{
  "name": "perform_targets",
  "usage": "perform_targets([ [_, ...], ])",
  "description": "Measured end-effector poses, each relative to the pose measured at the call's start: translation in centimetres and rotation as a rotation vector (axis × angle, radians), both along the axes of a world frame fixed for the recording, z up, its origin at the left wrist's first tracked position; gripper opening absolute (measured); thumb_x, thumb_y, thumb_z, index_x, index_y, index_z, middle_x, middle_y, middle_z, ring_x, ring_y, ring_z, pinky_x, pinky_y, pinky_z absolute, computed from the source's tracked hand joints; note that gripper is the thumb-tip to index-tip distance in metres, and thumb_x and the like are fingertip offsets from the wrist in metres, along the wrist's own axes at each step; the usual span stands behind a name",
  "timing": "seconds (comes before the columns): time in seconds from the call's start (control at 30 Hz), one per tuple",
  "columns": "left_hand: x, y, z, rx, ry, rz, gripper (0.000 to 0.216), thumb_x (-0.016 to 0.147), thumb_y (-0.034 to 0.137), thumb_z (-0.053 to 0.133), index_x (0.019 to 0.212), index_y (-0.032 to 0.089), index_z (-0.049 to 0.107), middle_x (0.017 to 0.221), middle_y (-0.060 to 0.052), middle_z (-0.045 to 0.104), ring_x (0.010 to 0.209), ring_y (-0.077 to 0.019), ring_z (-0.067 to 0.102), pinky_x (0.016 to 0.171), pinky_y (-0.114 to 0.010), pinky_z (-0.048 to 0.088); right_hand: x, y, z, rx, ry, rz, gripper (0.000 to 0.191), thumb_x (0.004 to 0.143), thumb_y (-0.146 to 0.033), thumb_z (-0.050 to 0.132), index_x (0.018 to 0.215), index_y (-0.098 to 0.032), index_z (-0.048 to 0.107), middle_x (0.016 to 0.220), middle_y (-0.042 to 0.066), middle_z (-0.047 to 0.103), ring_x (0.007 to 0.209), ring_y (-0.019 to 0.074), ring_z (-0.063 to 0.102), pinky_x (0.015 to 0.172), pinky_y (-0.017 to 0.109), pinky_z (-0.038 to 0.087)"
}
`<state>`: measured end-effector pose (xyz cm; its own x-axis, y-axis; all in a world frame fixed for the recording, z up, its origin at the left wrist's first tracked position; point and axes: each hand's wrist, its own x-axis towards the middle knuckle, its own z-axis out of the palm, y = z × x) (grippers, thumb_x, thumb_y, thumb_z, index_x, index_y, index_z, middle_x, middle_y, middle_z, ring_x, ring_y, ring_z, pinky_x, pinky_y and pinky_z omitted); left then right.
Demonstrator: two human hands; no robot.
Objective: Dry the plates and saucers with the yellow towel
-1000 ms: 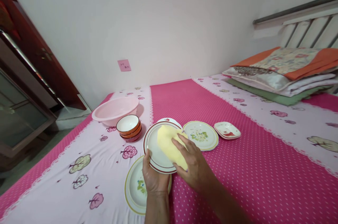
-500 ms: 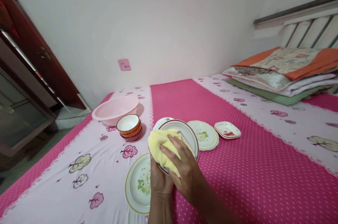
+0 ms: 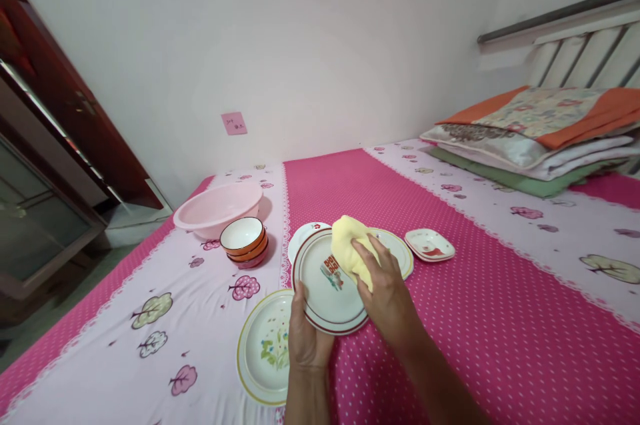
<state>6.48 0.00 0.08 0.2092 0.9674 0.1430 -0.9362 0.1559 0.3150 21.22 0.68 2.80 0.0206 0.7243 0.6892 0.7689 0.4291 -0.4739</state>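
Observation:
My left hand grips a white plate with a dark red rim and a red and green motif, its thumb on the near left edge. Bunched in my right hand is a yellow cloth, pressed at the plate's right side. Behind the held plate, a small white dish and a yellow-rimmed plate are partly covered. Below and left lies a larger yellow-rimmed plate with a flower pattern, partly hidden by my left hand.
Stacked orange bowls stand at the left before a pink basin. Small square dishes sit at the right on the pink patterned bedspread. Folded bedding is piled at the far right, near the wall.
My right hand has swept the yellow cloth from the plate's left and middle to its right side. The plate's printed centre, covered before, now shows.

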Motion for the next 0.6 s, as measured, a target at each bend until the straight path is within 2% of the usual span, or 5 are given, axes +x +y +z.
perform_targets([
  [0.17, -1.1, 0.3, -0.1, -0.044, -0.035, 0.099, 0.047, 0.103, 0.048, 0.049, 0.132, 0.019, 0.071, 0.137, -0.013, 0.07, 0.126, -0.0286, 0.068, 0.125, -0.051, 0.033, 0.5, -0.2, -0.5, -0.155, -0.045, 0.028, 0.069, 0.084, 0.001, 0.052, 0.148, -0.023, 0.054, 0.152, 0.015, 0.048, 0.14, 0.0344, 0.047, 0.116, 0.058, 0.043],
  [0.37, -1.4, 0.3, -0.3, -0.058, -0.056, 0.183, 0.051, 0.102, 0.053, 0.05, 0.14, 0.022, 0.065, 0.137, -0.012, 0.071, 0.127, -0.0285, 0.067, 0.119, -0.047, 0.042, 0.6, -1.3, 1.0, -0.284, -0.093, 0.104, 0.074, 0.077, 0.004, 0.053, 0.144, -0.025, 0.059, 0.154, 0.012, 0.05, 0.143, 0.0321, 0.047, 0.117, 0.055, 0.044],
  [0.47, -1.4, 0.4, -0.2, -0.036, -0.054, 0.173, 0.055, 0.102, 0.056, 0.049, 0.14, 0.02, 0.065, 0.137, -0.013, 0.071, 0.127, -0.0283, 0.067, 0.118, -0.044, 0.042, 0.8, -2.5, 1.6, -0.24, -0.131, 0.192, 0.073, 0.076, 0.005, 0.051, 0.142, -0.025, 0.06, 0.153, 0.011, 0.051, 0.143, 0.0316, 0.048, 0.117, 0.056, 0.044],
  [0.6, -1.3, 0.4, 0.0, -0.036, -0.064, 0.104, 0.061, 0.1, 0.062, 0.048, 0.137, 0.019, 0.068, 0.132, -0.014, 0.074, 0.127, -0.0298, 0.067, 0.119, -0.044, 0.041, 0.4, -4.3, 1.6, -0.094, -0.139, 0.334, 0.062, 0.086, 0.003, 0.048, 0.141, -0.023, 0.06, 0.148, 0.013, 0.056, 0.141, 0.0294, 0.051, 0.115, 0.053, 0.048],
])
